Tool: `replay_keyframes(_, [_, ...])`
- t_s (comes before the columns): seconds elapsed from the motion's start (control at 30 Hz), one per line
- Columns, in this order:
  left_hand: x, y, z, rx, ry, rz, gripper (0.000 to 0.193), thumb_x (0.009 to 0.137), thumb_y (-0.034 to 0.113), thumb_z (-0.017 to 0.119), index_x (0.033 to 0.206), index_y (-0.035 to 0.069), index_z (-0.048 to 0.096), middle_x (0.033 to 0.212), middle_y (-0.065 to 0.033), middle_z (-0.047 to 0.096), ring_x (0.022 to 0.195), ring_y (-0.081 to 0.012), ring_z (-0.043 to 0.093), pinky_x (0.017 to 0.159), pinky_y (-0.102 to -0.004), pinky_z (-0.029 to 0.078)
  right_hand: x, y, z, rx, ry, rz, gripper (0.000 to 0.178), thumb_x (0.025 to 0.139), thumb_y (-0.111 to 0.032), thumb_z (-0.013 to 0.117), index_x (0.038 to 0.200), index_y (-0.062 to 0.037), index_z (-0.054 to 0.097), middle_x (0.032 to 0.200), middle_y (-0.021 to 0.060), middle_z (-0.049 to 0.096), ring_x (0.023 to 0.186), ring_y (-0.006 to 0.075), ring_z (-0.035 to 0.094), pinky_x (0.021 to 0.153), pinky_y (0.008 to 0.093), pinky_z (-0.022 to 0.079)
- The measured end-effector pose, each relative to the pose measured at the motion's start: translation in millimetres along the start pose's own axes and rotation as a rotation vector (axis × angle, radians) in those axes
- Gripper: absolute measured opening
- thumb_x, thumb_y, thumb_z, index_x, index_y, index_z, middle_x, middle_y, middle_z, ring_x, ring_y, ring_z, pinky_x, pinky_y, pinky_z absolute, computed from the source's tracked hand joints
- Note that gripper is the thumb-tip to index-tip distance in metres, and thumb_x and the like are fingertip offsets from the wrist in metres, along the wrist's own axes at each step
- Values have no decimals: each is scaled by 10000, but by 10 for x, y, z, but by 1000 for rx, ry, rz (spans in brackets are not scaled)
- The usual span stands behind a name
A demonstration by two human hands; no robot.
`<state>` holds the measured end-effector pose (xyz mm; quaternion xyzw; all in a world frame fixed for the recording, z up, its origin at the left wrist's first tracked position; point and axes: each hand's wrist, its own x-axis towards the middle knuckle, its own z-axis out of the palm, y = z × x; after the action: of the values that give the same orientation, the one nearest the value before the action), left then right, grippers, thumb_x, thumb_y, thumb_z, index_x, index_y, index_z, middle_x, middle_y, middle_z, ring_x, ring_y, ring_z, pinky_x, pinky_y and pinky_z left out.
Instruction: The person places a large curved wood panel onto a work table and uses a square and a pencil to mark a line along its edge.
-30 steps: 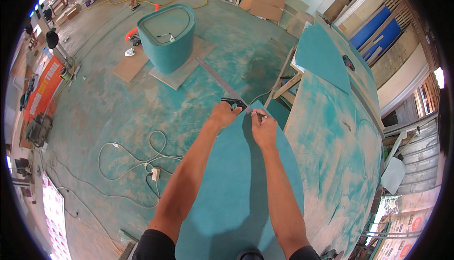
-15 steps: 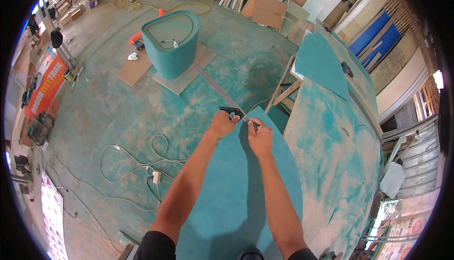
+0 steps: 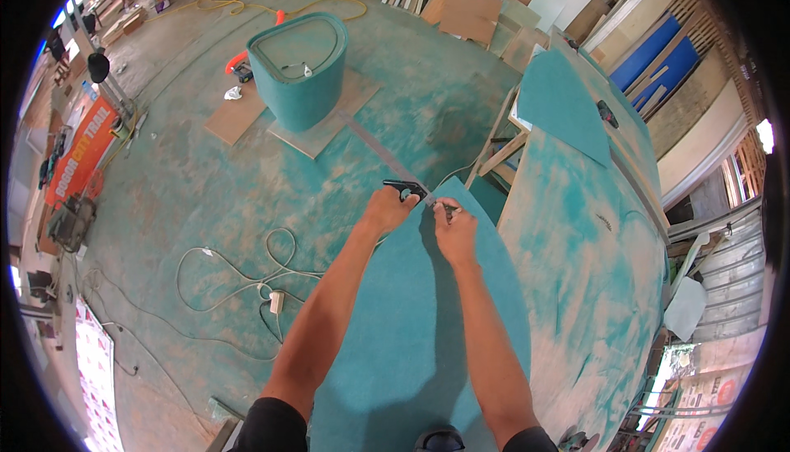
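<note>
My left hand is closed around the black head of what looks like a combination square, its long metal blade slanting away to the upper left. The near end of that blade lies over the pointed tip of a large teal panel with curved sides. Close beside it, my right hand is pinched at the panel's tip. A small dark thing shows between its fingers, too small to name. Shadows of my arms and body fall across the panel.
Ahead stands a teal tub-like form on a wooden board. A white extension cord coils on the floor at left. To the right is a teal-stained worktable with another teal sheet and a dark power tool.
The view has shifted slightly. My right fingers have curled a little differently at the panel's tip, while my left hand stays on the square. A person in the background has moved their legs.
</note>
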<state>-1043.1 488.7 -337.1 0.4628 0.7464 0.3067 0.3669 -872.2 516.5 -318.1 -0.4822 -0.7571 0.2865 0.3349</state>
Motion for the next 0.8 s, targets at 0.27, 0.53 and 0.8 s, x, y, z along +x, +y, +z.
replay_keyframes(0.27, [35, -80, 78, -48, 89, 1, 569, 883, 458, 651, 798, -105, 646, 749, -277, 648, 744, -388, 668, 668, -458, 501, 53, -4, 0, 59, -38, 7, 176, 948, -145, 578, 960, 10, 659, 713, 142, 668, 607, 195, 650, 606, 327, 499])
replay_keyframes(0.53, [253, 101, 124, -26, 8, -28, 501, 881, 411, 662, 855, -90, 673, 887, -284, 676, 861, -404, 670, 764, -461, 520, 266, 148, -92, -26, -31, -12, 196, 942, -166, 576, 949, 12, 658, 725, 140, 673, 624, 232, 658, 633, 337, 509])
replay_keyframes(0.8, [545, 293, 507, 10, -38, 61, 522, 867, 462, 664, 882, -60, 669, 820, -246, 668, 796, -376, 668, 691, -441, 506, 439, 427, -403, -42, 13, 62, 191, 938, -185, 588, 938, -7, 657, 751, 149, 688, 674, 270, 683, 660, 366, 521])
